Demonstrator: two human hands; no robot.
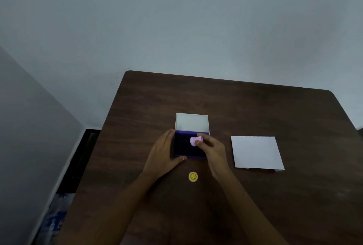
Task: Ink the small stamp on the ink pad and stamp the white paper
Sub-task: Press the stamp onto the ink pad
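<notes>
A purple ink pad [183, 147] lies open in the middle of the dark wooden table [255, 107], its white lid [191, 123] standing up behind it. My left hand [164, 154] grips the pad's left side and front edge. My right hand [211, 148] pinches a small pink stamp [195, 140] tilted over the dark pad surface; whether the stamp touches the ink I cannot tell. The white paper [256, 152] lies flat on the table to the right of the pad, apart from both hands.
A small round yellow cap with a smiley face [193, 176] lies on the table just in front of the pad, between my forearms. The table's left edge drops to the floor, where some bluish packaging [57, 217] lies. A plain wall stands behind the table.
</notes>
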